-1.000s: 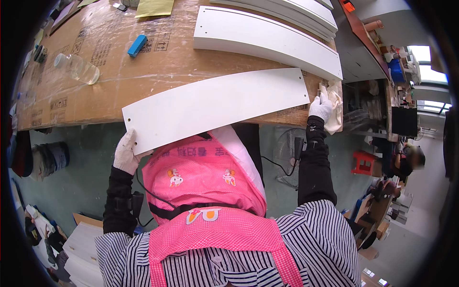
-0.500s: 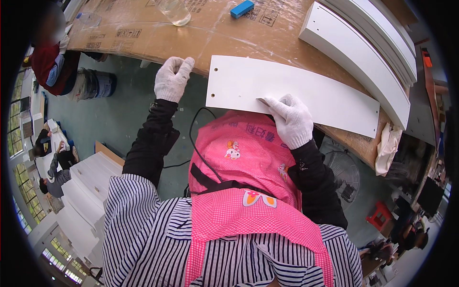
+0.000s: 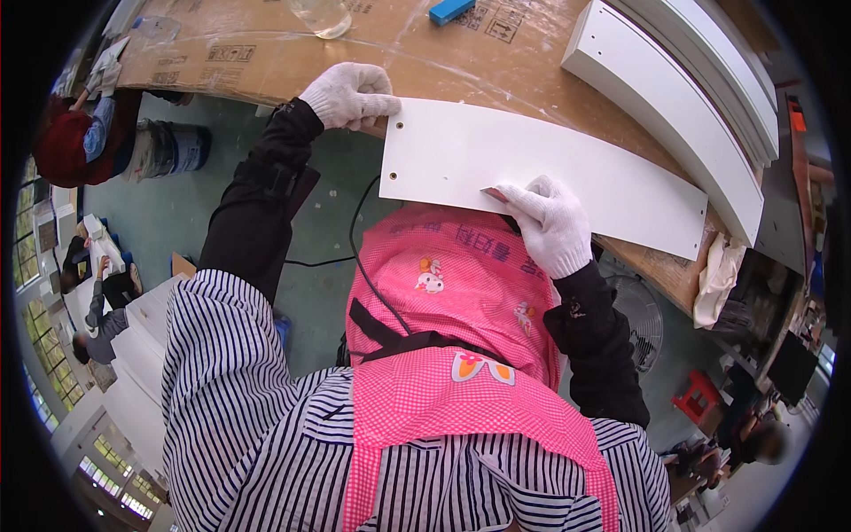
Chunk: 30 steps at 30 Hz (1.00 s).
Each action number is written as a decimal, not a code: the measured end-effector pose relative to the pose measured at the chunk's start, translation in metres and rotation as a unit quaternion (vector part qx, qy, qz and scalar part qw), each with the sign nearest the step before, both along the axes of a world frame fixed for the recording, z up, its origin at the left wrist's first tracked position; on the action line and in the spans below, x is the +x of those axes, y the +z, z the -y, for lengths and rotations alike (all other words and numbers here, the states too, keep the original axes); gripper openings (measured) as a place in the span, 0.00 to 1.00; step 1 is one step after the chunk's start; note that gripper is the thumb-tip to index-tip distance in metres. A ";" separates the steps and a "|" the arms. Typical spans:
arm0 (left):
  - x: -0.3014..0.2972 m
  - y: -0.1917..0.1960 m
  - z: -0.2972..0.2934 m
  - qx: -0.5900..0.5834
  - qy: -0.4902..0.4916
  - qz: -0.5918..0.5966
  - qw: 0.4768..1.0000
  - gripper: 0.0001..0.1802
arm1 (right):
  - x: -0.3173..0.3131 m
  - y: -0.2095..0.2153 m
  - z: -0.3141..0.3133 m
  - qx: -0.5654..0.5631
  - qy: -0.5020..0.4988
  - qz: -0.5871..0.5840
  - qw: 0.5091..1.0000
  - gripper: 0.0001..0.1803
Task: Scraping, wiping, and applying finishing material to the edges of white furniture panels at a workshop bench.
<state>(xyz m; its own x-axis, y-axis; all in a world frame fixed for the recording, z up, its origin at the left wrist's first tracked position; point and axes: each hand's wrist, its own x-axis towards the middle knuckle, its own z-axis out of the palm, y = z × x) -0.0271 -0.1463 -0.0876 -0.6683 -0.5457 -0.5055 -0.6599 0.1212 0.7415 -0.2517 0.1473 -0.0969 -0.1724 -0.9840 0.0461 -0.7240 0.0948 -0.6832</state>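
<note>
"One curved white panel (image 3: pixel 532 160), both hands at it. Position?"

"Directly ahead of the person, laid flat on the cardboard-covered table (image 3: pixel 425 53), its left part jutting past the near edge. Long axis crosswise, left end farther out, right end slanting closer to the body."

"Left hand (image 3: pixel 350 96)?"

"At the far left corner, fingers curled, fingertips apparently touching. Whether they grip it, I cannot tell from this angle."

"Right hand (image 3: pixel 556 226)?"

"Over the near long edge, slightly left of mid-length. Thumb and fingers pinch a thin reddish-brown strip (image 3: pixel 494 192) against the panel's border."

"Nearer hand?"

"Left, for the end with two metal-rimmed holes (image 3: pixel 393 176); right, for the middle."
</note>
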 end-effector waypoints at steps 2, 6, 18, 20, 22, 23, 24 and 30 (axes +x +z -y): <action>0.004 -0.007 -0.003 -0.017 0.007 -0.017 1.000 0.11 | -0.003 0.001 0.001 -0.003 -0.003 -0.006 1.000 0.17; 0.011 -0.024 -0.012 -0.094 0.067 -0.089 0.989 0.16 | -0.008 0.003 0.003 0.008 0.034 -0.017 0.999 0.16; -0.008 -0.054 -0.022 -0.380 0.186 -0.155 0.893 0.11 | -0.034 0.011 0.018 -0.004 -0.248 -0.004 0.969 0.20; -0.008 -0.054 -0.023 -0.387 0.192 -0.160 0.888 0.11 | -0.037 0.006 0.027 -0.022 -0.338 -0.055 0.939 0.21; -0.008 -0.053 -0.024 -0.383 0.191 -0.152 0.891 0.11 | -0.024 -0.004 0.034 -0.029 -0.255 -0.066 0.964 0.20; -0.008 -0.052 -0.024 -0.382 0.191 -0.143 0.893 0.11 | -0.016 -0.009 0.036 0.011 -0.227 -0.060 0.972 0.19; -0.008 -0.052 -0.024 -0.386 0.187 -0.148 0.891 0.11 | -0.011 -0.013 0.036 -0.018 -0.227 -0.078 0.971 0.19; -0.010 -0.050 -0.026 -0.390 0.190 -0.150 0.889 0.10 | -0.005 -0.012 0.040 -0.030 -0.320 -0.109 0.940 0.17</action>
<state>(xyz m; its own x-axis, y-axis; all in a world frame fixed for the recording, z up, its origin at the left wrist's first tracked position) -0.0375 -0.1202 -0.1378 -0.4013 -0.8673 0.2946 -0.5498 0.4853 0.6798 -0.2563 0.1072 -0.1086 -0.7092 -0.6756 0.2016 -0.6549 0.5253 -0.5433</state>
